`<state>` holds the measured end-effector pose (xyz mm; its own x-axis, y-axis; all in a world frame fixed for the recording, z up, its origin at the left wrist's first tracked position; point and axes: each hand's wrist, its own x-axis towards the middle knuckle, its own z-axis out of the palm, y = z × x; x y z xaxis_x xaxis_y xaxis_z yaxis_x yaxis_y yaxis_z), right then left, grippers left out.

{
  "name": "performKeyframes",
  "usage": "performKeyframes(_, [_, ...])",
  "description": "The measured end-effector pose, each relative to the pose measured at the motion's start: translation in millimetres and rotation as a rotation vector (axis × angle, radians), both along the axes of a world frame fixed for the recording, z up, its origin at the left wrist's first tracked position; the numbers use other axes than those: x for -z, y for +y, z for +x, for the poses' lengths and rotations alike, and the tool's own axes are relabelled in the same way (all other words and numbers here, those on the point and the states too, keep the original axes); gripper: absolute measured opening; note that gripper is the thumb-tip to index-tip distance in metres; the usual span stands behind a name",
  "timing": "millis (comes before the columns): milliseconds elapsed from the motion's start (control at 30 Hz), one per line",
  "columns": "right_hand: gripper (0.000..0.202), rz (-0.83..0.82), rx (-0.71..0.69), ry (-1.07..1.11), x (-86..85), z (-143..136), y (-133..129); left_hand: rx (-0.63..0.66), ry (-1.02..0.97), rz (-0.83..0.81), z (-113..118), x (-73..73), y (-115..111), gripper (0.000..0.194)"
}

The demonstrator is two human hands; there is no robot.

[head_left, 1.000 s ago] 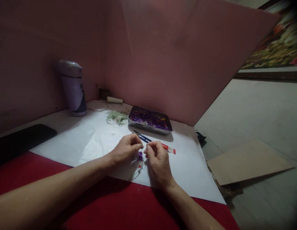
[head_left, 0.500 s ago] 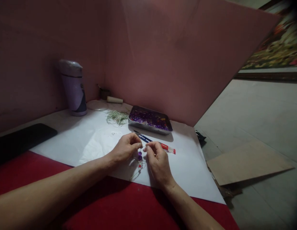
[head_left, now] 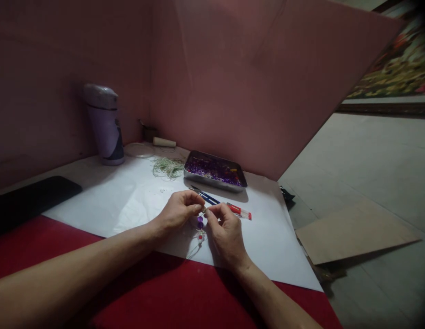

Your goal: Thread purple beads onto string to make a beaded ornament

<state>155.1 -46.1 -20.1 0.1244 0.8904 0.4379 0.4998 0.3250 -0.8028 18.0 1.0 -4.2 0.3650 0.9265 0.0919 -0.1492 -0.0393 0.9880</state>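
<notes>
A string of beads (head_left: 200,222) hangs below the fingertips of both hands, purple beads at the top and a red and a clear one lower down, with loose thread ends beneath. My left hand (head_left: 182,208) pinches the top of the string between thumb and forefinger. My right hand (head_left: 225,228) is closed in a pinch right beside it, at the cord of the same string; the exact grip is too small to make out. Behind the hands lie dark blue thread snips (head_left: 208,198) and a red-capped pen-like item (head_left: 239,211), partly covered by my right hand.
A metal tray (head_left: 215,183) of purple beads stands behind the hands. Left of it lie tangled green thread (head_left: 167,168) and a thread spool (head_left: 164,142). A purple tumbler (head_left: 104,128) and a black flat object (head_left: 40,194) are at left. Pink panels (head_left: 226,82) rise behind.
My fingertips have drawn closer together at the top of the bead string. The right fingers have shifted slightly left; the beads hang almost where they were.
</notes>
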Motion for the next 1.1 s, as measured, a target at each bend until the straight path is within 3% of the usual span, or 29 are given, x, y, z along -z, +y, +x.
performKeyframes(200, [0.011,-0.024,0.004,0.009,0.4,0.0,0.1,0.01,-0.044,-0.029,0.8,1.3,-0.7,0.024])
performKeyframes(700, [0.016,-0.043,-0.009,-0.058,-1.6,-1.5,-1.8,-0.094,-0.084,-0.054,2.4,-3.8,-4.2,0.027])
performKeyframes(1100, [0.014,0.037,-0.008,-0.07,-1.5,-0.1,0.1,0.063,-0.075,0.018,2.3,9.1,4.1,0.033])
